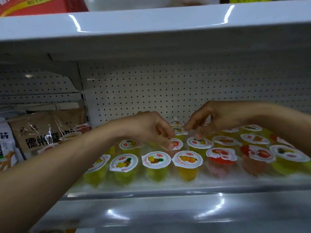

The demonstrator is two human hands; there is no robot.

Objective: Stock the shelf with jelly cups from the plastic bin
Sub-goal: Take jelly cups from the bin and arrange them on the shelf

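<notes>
Several jelly cups with white foil lids stand in rows on the white shelf (pixel 168 187), yellow ones on the left and red ones (pixel 220 158) on the right. My left hand (pixel 151 128) reaches in from the left and pinches the lid edge of a strawberry cup (pixel 175 144) in the second row. My right hand (pixel 212 118) comes from the right, fingers curled down over the back-row cups; its fingertips touch a pineapple cup (pixel 178 131). What lies under its palm is hidden. The plastic bin is out of view.
A white pegboard back wall (pixel 159 95) closes the shelf behind the cups. The upper shelf (pixel 151 26) overhangs close above my hands. Brown and white snack packets (pixel 48 130) stand to the left beyond a divider. A glossy shelf lip (pixel 168 212) runs along the front.
</notes>
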